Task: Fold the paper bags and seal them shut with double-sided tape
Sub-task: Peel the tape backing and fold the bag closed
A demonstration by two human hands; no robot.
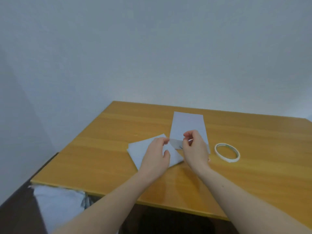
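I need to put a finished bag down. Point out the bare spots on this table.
Bare wood lies left of the angled paper bag, toward the table edge, and right of the tape roll. Near edge is free too. Crowded: the middle, where both hands work over the upright paper bag.

Tape roll (227,152) (right), bare tabletop (104,149) left
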